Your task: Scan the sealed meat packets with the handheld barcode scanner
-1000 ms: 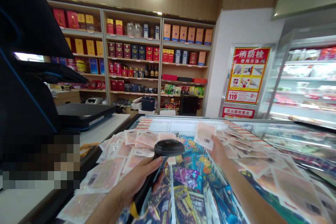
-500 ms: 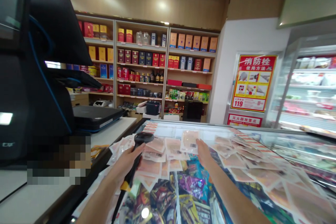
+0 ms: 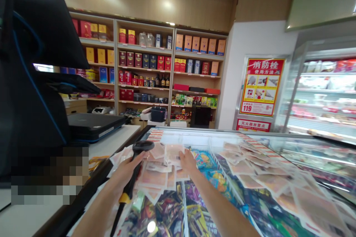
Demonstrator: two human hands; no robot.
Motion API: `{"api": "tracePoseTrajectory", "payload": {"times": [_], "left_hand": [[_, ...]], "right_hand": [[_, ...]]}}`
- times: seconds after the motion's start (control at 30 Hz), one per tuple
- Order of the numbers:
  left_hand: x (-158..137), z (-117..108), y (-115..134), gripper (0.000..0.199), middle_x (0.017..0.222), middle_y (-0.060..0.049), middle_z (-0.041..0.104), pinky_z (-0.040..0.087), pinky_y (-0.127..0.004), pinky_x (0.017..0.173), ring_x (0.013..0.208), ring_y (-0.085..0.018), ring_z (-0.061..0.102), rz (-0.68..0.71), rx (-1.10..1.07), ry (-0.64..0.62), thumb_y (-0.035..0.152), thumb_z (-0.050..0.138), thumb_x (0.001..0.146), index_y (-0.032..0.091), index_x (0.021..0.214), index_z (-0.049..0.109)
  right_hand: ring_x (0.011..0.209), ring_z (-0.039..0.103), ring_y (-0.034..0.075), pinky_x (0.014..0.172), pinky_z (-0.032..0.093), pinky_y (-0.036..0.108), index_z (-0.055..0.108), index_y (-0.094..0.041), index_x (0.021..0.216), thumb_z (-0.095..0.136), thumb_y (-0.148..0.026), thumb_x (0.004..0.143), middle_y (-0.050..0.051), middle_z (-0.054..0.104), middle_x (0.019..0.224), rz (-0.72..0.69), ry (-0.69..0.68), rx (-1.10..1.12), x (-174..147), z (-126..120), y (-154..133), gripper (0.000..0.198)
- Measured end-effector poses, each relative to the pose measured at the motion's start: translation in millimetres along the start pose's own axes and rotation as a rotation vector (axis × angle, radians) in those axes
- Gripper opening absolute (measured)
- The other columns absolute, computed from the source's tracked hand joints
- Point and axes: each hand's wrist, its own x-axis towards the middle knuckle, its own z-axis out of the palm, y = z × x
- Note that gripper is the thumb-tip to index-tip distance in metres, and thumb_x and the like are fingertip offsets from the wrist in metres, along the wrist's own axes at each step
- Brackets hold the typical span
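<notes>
My left hand (image 3: 129, 166) is wrapped round the handle of a black barcode scanner (image 3: 143, 145), whose head points away and to the right. A yellow band and dark cable trail from its lower end. In my right hand (image 3: 188, 161) the fingers pinch the right edge of a flat clear plastic packet (image 3: 172, 154). That packet is over a spread of similar pinkish packets (image 3: 152, 177), close to the scanner head. More flat packets (image 3: 261, 170) lie overlapping on the glass to the right.
Below the glass top of the chest freezer (image 3: 194, 133) are colourful wrapped goods (image 3: 155, 211). A black checkout terminal (image 3: 41, 63) and a dark flat device (image 3: 94, 124) stand on the left counter. Shelves of boxes (image 3: 144, 61) line the back; a refrigerated display (image 3: 325, 96) is at right.
My right hand has moved left with the packet, bringing it nearer the scanner and over the left spread. My left hand keeps its hold on the scanner. The view has shifted slightly.
</notes>
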Motion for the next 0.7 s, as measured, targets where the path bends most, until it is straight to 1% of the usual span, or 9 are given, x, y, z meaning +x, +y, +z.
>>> {"api": "tracePoseTrajectory", "payload": {"times": [0.1, 0.17, 0.27, 0.37, 0.43, 0.47, 0.57, 0.63, 0.7], "left_hand": [[-9, 7, 8, 0.041, 0.041, 0.003, 0.048, 0.030, -0.018, 0.034, 0.034, -0.008, 0.042, -0.066, -0.095, -0.062, 0.054, 0.056, 0.051, 0.015, 0.061, 0.049], [-13, 13, 11, 0.041, 0.042, 0.003, 0.049, 0.030, -0.018, 0.034, 0.035, -0.008, 0.042, -0.086, -0.130, -0.080, 0.054, 0.057, 0.050, 0.016, 0.065, 0.050], [-19, 22, 12, 0.040, 0.043, 0.003, 0.050, 0.032, -0.018, 0.036, 0.036, -0.008, 0.044, -0.109, -0.124, -0.133, 0.053, 0.057, 0.052, 0.016, 0.065, 0.049], [-28, 33, 14, 0.038, 0.043, 0.003, 0.050, 0.032, -0.018, 0.037, 0.038, -0.008, 0.044, -0.107, -0.100, -0.204, 0.052, 0.057, 0.054, 0.016, 0.062, 0.049], [-36, 40, 16, 0.038, 0.044, 0.003, 0.050, 0.032, -0.018, 0.037, 0.037, -0.008, 0.044, -0.115, -0.110, -0.281, 0.052, 0.056, 0.056, 0.015, 0.062, 0.049], [-41, 43, 18, 0.037, 0.045, 0.002, 0.050, 0.031, -0.018, 0.036, 0.037, -0.007, 0.043, -0.119, -0.126, -0.325, 0.051, 0.055, 0.057, 0.015, 0.062, 0.049], [-52, 49, 21, 0.035, 0.048, 0.003, 0.051, 0.030, -0.017, 0.037, 0.037, -0.006, 0.042, -0.128, -0.173, -0.430, 0.049, 0.054, 0.060, 0.015, 0.066, 0.049], [-56, 51, 22, 0.035, 0.049, 0.003, 0.050, 0.029, -0.017, 0.037, 0.038, -0.006, 0.043, -0.147, -0.186, -0.459, 0.048, 0.053, 0.061, 0.015, 0.069, 0.049], [-57, 53, 20, 0.036, 0.050, 0.003, 0.050, 0.028, -0.016, 0.037, 0.038, -0.006, 0.042, -0.171, -0.194, -0.488, 0.050, 0.050, 0.063, 0.015, 0.072, 0.049]], "right_hand": [[0.109, 0.039, 0.025, 0.085, 0.031, 0.039, 0.045, -0.008, 0.110, 0.025, -0.040, 0.078, 0.018, 0.044, 0.117, 0.006, -0.018, -0.090, 0, -2, 1, 0.050], [0.110, 0.037, 0.024, 0.087, 0.031, 0.037, 0.041, -0.006, 0.114, 0.022, -0.041, 0.078, 0.018, 0.042, 0.119, -0.005, 0.004, -0.106, 5, -17, 10, 0.053], [0.115, 0.030, 0.025, 0.089, 0.028, 0.040, 0.038, -0.010, 0.118, 0.030, -0.040, 0.076, 0.016, 0.036, 0.125, 0.022, 0.065, -0.240, 14, -58, 41, 0.053], [0.116, 0.027, 0.028, 0.087, 0.026, 0.048, 0.038, -0.015, 0.118, 0.029, -0.038, 0.076, 0.015, 0.032, 0.127, 0.162, 0.136, -0.480, 15, -106, 82, 0.049], [0.115, 0.027, 0.029, 0.085, 0.025, 0.050, 0.044, -0.018, 0.114, 0.032, -0.035, 0.075, 0.014, 0.033, 0.126, 0.198, 0.111, -0.634, 10, -129, 107, 0.044], [0.114, 0.029, 0.029, 0.085, 0.025, 0.050, 0.046, -0.020, 0.111, 0.033, -0.034, 0.074, 0.013, 0.037, 0.123, 0.172, 0.080, -0.697, 7, -136, 117, 0.041], [0.107, 0.036, 0.029, 0.082, 0.027, 0.051, 0.048, -0.023, 0.107, 0.032, -0.035, 0.075, 0.011, 0.045, 0.116, 0.051, 0.032, -0.782, -5, -143, 128, 0.038], [0.100, 0.043, 0.029, 0.078, 0.030, 0.049, 0.052, -0.023, 0.100, 0.029, -0.036, 0.076, 0.011, 0.052, 0.106, -0.017, 0.000, -0.775, -11, -141, 122, 0.036], [0.094, 0.048, 0.028, 0.076, 0.033, 0.045, 0.056, -0.021, 0.093, 0.030, -0.035, 0.076, 0.011, 0.057, 0.095, -0.042, -0.016, -0.768, -11, -141, 114, 0.034]]}}
